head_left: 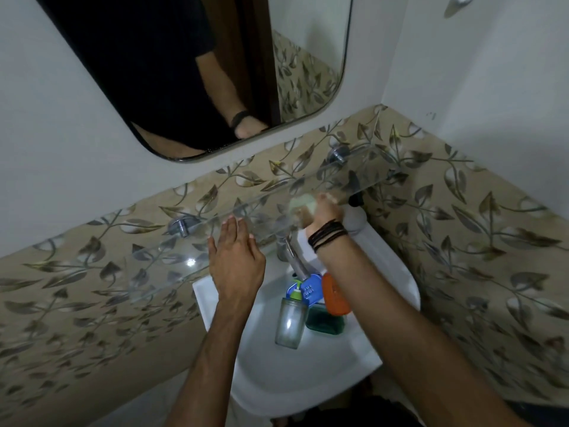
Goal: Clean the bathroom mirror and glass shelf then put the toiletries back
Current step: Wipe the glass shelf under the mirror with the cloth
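A clear glass shelf (172,266) runs along the leaf-patterned tiles, under the mirror (172,66). My left hand (235,260) lies flat on the shelf's front edge, fingers apart, holding nothing. My right hand (323,212) reaches under the shelf and grips a pale cloth (303,204), blurred, pressed against the glass. The toiletries stand in the white sink (308,374): a frosted glass tumbler (289,323), a green-capped tube (296,292), a blue soap case (311,288), an orange soap box (335,294) and a dark green container (324,318).
A chrome tap (291,257) rises behind the toiletries, partly under the shelf. Two chrome brackets (180,226) (338,154) hold the shelf to the wall. A black fitting (357,200) sits at the shelf's right end. The wall corner closes in on the right.
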